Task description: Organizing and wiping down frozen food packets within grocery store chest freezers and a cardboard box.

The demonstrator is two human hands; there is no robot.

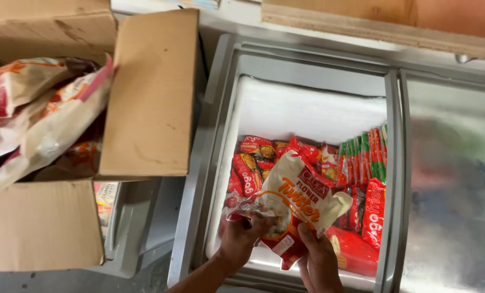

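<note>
A white and orange frozen-food bag (299,192) is held over the open chest freezer (307,108). My left hand (241,234) grips its lower left corner, and my right hand (318,258) pinches its bottom edge from below. Under the bag lie red and orange frozen packets (251,160) and a row of upright red and green packets (364,154). A thick layer of frost covers the freezer's far wall.
An open cardboard box (150,92) stands at the left, with several more white and orange bags (47,119) inside. The freezer's glass sliding lid (454,184) covers its right half. A wooden board (383,21) runs along the top.
</note>
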